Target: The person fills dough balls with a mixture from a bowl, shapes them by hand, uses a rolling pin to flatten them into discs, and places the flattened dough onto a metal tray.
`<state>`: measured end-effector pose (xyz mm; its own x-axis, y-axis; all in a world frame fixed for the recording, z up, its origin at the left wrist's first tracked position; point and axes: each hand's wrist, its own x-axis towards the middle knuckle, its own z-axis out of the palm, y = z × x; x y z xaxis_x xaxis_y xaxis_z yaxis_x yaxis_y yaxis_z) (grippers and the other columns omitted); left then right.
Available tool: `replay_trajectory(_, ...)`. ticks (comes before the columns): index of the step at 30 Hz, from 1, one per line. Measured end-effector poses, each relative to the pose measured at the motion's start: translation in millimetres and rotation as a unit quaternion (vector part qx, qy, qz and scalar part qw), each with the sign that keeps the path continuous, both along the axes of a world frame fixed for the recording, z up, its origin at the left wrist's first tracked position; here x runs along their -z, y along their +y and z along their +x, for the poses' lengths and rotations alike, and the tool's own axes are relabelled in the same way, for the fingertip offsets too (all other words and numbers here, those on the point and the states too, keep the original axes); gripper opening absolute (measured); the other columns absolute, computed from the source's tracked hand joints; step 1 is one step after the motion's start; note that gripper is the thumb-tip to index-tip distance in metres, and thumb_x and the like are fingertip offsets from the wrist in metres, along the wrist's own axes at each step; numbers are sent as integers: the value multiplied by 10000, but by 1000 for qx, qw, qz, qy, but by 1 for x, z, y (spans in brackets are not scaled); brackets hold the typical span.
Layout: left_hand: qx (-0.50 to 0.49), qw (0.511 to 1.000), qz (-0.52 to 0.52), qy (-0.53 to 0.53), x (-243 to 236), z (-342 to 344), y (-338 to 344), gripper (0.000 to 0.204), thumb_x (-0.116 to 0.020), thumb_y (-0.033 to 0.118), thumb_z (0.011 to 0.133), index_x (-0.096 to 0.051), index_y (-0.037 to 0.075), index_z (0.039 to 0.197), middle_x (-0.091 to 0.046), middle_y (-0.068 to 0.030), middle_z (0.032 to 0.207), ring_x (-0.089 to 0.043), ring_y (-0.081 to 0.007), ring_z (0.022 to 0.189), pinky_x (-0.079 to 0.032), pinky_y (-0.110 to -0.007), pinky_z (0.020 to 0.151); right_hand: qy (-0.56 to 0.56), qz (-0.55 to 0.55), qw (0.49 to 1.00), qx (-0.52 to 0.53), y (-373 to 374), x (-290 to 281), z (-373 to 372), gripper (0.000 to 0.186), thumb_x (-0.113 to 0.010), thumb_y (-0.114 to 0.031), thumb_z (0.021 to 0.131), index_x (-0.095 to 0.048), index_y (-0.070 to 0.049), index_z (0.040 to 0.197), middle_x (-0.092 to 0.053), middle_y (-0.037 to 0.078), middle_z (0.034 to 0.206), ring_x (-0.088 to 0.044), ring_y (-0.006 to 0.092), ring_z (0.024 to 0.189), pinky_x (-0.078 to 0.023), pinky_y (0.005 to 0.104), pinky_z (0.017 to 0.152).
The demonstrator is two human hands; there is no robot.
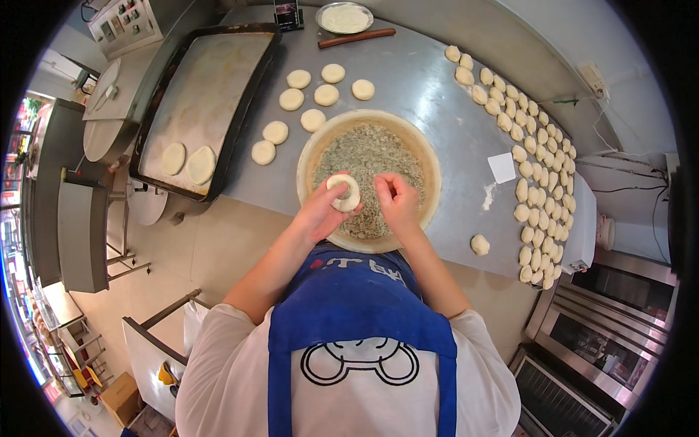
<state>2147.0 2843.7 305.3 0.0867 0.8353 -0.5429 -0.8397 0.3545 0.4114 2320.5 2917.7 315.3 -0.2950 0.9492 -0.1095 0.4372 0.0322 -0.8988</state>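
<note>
My left hand [322, 210] cups a round of dough [352, 195], its thumb pressing into the hollow, where a little greyish filling shows. Beside it, my right hand [397, 198] is closed with its fingertips drawn together; whether anything is pinched in them is hidden. Both hands are above a wide cream-coloured basin [432, 164], which holds crumbly grey-green filling [368, 149]. Left of the basin, several flattened round buns [276, 132] lie on the metal table.
A dark-rimmed baking tray [240, 109] with two flat rounds stands at the left. Many dough pieces [539, 175] line the right side, near a white scraper [501, 167]. One dough lump [480, 245] lies apart. A rolling pin [357, 38] and flour plate [344, 18] are at the back.
</note>
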Motion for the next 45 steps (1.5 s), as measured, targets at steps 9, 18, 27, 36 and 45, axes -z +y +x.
replay_trajectory(9,-17,996,41,-78,13,28,3,340,-475,165,1070,-474,37,1385,-573,-99,1349,-578,-240,1254,-477,-435,1069,115,127,974,-150,3,52,-16,288,-567,-222,943,-707,-51,1128,-627,166,1318,-564,351,1227,-421,452,1057)
replay_trajectory(18,12,1000,12,23,-19,32,-1,434,-470,76,1039,-407,111,1467,-522,-78,1396,-530,-195,1291,-465,-358,1048,108,249,955,-116,-12,30,-39,225,-530,-149,918,-722,-46,973,-705,169,1172,-601,359,1194,-415,470,1066)
replay_trajectory(27,-94,988,51,110,10,58,4,421,-433,188,1091,-386,138,1506,-524,-55,1390,-512,-177,1284,-450,-337,1064,124,240,963,-25,-7,42,-49,222,-520,-116,940,-617,-27,1119,-681,185,1195,-662,320,1054,-522,389,908)
replay_trajectory(36,-73,997,35,20,0,47,7,436,-431,238,1058,-422,98,1471,-535,-74,1378,-513,-182,1298,-431,-358,1081,105,250,953,-139,1,33,-40,223,-530,-166,955,-692,-67,1073,-693,183,1193,-655,332,1145,-413,474,1066)
replay_trajectory(45,-71,993,-29,91,-31,45,17,535,-387,441,1089,-324,120,1512,-492,-108,1455,-453,-212,1386,-384,-382,1140,38,308,938,-153,6,36,-43,196,-586,-190,892,-631,-79,736,-700,97,793,-690,328,845,-414,523,1012)
